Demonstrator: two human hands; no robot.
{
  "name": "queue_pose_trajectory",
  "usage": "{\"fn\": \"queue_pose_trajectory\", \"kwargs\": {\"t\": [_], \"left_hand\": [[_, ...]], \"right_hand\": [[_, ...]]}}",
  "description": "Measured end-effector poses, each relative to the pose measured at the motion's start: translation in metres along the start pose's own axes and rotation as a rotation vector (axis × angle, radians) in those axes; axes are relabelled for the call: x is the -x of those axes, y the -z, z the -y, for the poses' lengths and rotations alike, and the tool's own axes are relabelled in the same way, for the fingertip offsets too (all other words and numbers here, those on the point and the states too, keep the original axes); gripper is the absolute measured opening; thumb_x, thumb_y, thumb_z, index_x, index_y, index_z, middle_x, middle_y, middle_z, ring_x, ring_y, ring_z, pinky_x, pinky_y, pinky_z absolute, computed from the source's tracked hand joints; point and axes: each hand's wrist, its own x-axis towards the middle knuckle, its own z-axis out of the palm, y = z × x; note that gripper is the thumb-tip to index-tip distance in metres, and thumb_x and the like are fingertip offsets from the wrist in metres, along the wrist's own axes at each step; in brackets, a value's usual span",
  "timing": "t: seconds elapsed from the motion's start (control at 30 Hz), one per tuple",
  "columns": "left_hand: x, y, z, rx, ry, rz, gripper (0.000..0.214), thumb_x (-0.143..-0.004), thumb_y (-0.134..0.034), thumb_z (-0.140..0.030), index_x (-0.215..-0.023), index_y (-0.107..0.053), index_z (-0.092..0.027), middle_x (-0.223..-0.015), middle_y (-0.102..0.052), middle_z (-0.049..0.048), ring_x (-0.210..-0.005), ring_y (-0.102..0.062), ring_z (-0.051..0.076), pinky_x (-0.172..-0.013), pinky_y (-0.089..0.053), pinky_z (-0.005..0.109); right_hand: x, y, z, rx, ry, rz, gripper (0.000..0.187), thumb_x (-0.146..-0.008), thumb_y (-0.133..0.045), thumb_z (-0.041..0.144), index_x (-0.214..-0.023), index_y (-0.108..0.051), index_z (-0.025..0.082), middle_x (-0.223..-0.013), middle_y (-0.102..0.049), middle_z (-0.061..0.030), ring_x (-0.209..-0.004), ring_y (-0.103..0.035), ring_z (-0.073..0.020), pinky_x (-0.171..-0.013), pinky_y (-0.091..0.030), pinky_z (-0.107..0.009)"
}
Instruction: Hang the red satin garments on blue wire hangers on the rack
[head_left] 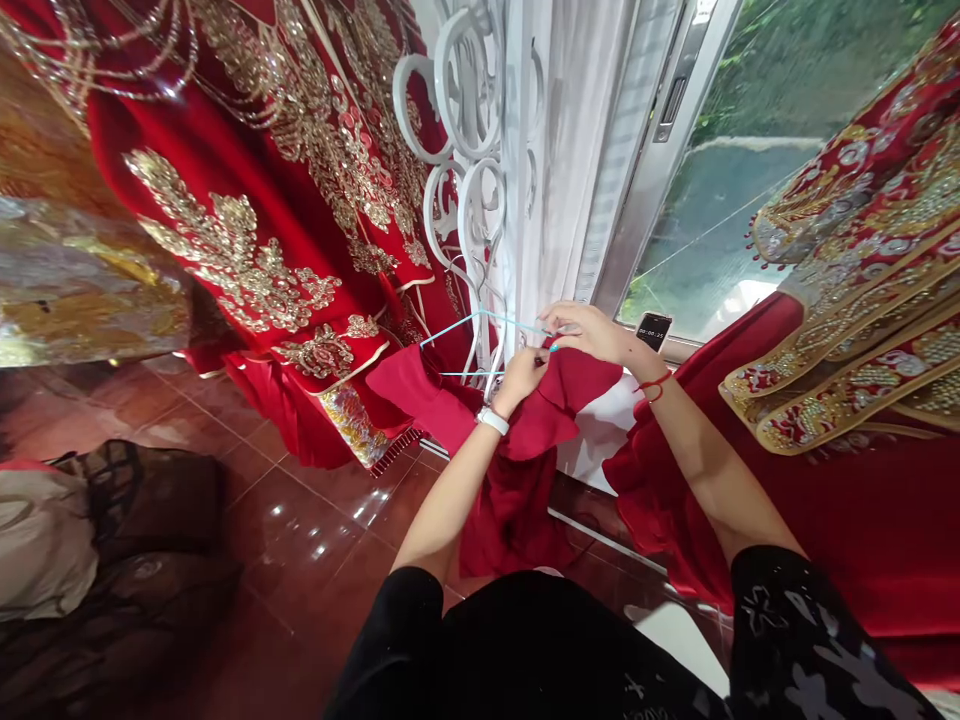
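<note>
**A narrow pinch on a blue hanger (480, 314)**

The right hand (589, 333), a red string tied at its wrist, holds the blue hanger's right tip in a narrow grip between thumb and fingers. The left hand (521, 375), with a white watch band (493, 421) on its wrist, comes up just beneath, its fingertips bunched in a narrow grip right beside that tip. From here I cannot tell whether those fingertips hold the plastic, the cloth or both.

A red garment (517, 440) sits right against the hanger, its flared top spreading to either side and the rest falling below toward the floor. A white cloth (592, 430) shows just to the hanger's right, under the red.

Behind the hanger stands a white scrolled metal rack (457, 110), running up out of the view. Left of the hanger, a red gown (247, 220) thick with gold sequins hangs close by. To the right, a phone (653, 332) stands at the foot of a window (720, 200), and a beaded red robe (862, 270) hangs farther out. Well below and left of the hanger, a dark bag (127, 560) sits on the tiled floor (315, 560).
</note>
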Motion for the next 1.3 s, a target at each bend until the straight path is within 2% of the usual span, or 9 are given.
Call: {"fn": "queue_pose_trajectory", "kwargs": {"t": [0.2, 0.33, 0.5, 0.63, 0.7, 0.77, 0.87, 0.93, 1.3], "left_hand": [[0.040, 0.003, 0.000, 0.173, -0.060, -0.258, 0.025, -0.100, -0.058, -0.027, -0.120, -0.069, -0.016, -0.121, -0.075, 0.0135, -0.108, -0.072, 0.023, -0.099, -0.055, 0.035], [0.051, -0.005, 0.004, 0.060, -0.037, -0.141, 0.017, -0.099, -0.058, -0.021, -0.115, -0.062, -0.017, -0.112, -0.074, 0.0116, -0.106, -0.072, 0.023, -0.102, -0.054, 0.037], [0.063, 0.010, 0.006, 0.273, -0.028, -0.176, 0.015, -0.100, -0.051, -0.019, -0.115, -0.054, -0.020, -0.127, -0.070, 0.0143, -0.121, -0.069, 0.020, -0.104, -0.055, 0.034], [0.108, 0.060, 0.012, 0.136, -0.085, -0.529, 0.020, -0.096, -0.050, -0.023, -0.116, -0.056, -0.022, -0.125, -0.069, 0.0127, -0.122, -0.067, 0.023, -0.105, -0.055, 0.041], [0.124, 0.089, 0.021, -0.093, -0.019, -0.805, 0.024, -0.093, -0.056, -0.025, -0.117, -0.056, -0.022, -0.123, -0.068, 0.0119, -0.121, -0.065, 0.025, -0.109, -0.053, 0.046], [0.127, 0.113, 0.033, -0.341, 0.078, -0.939, 0.040, -0.087, -0.067, -0.029, -0.124, -0.054, -0.022, -0.130, -0.065, 0.0135, -0.128, -0.060, 0.030, -0.116, -0.047, 0.052], [0.112, 0.133, 0.052, -0.540, 0.161, -0.835, 0.060, -0.080, -0.075, -0.034, -0.134, -0.053, -0.019, -0.139, -0.062, 0.0177, -0.134, -0.056, 0.036, -0.118, -0.042, 0.056], [0.103, 0.138, 0.062, -0.578, 0.203, -0.745, 0.051, -0.084, -0.070, -0.031, -0.131, -0.058, -0.018, -0.135, -0.066, 0.0184, -0.131, -0.058, 0.037, -0.116, -0.044, 0.056], [0.120, 0.152, 0.058, -0.661, 0.218, -0.573, 0.044, -0.089, -0.052, -0.018, -0.130, -0.066, -0.021, -0.134, -0.071, 0.0164, -0.124, -0.065, 0.037, -0.105, -0.053, 0.052]], "right_hand": [[0.035, -0.005, -0.004, -0.150, -0.135, -0.288, 0.024, -0.084, -0.066, 0.033, -0.107, -0.064, 0.024, -0.117, -0.068, -0.0074, -0.105, -0.072, -0.0241, -0.099, -0.059, -0.045], [0.056, -0.013, -0.008, -0.193, -0.192, -0.363, 0.026, -0.085, -0.068, 0.038, -0.107, -0.065, 0.025, -0.116, -0.071, -0.0070, -0.103, -0.073, -0.0233, -0.098, -0.059, -0.042], [0.075, -0.031, -0.011, -0.173, -0.256, -0.430, 0.028, -0.088, -0.067, 0.043, -0.109, -0.065, 0.025, -0.114, -0.073, -0.0078, -0.106, -0.072, -0.0243, -0.098, -0.058, -0.041], [0.079, -0.048, -0.012, -0.083, -0.299, -0.600, 0.031, -0.089, -0.062, 0.038, -0.117, -0.061, 0.025, -0.119, -0.071, -0.0104, -0.105, -0.071, -0.0247, -0.096, -0.059, -0.043], [0.069, -0.060, -0.010, -0.001, -0.271, -0.668, 0.037, -0.090, -0.060, 0.036, -0.125, -0.059, 0.025, -0.128, -0.068, -0.0131, -0.116, -0.067, -0.0265, -0.106, -0.055, -0.046], [0.052, -0.076, -0.006, 0.113, -0.259, -0.687, 0.046, -0.090, -0.061, 0.036, -0.134, -0.056, 0.024, -0.139, -0.062, -0.0158, -0.130, -0.060, -0.0298, -0.116, -0.047, -0.051], [0.021, -0.102, -0.002, 0.295, -0.379, -0.656, 0.054, -0.090, -0.063, 0.035, -0.141, -0.055, 0.022, -0.146, -0.058, -0.0187, -0.139, -0.051, -0.0384, -0.120, -0.035, -0.066], [0.005, -0.113, -0.002, 0.383, -0.461, -0.640, 0.045, -0.093, -0.057, 0.030, -0.138, -0.059, 0.022, -0.142, -0.061, -0.0188, -0.137, -0.050, -0.0415, -0.118, -0.030, -0.073], [0.012, -0.083, -0.032, 0.453, -0.374, -0.388, 0.047, -0.089, -0.042, 0.007, -0.126, -0.067, 0.019, -0.123, -0.072, -0.0187, -0.112, -0.065, -0.0378, -0.099, -0.051, -0.054]]}}
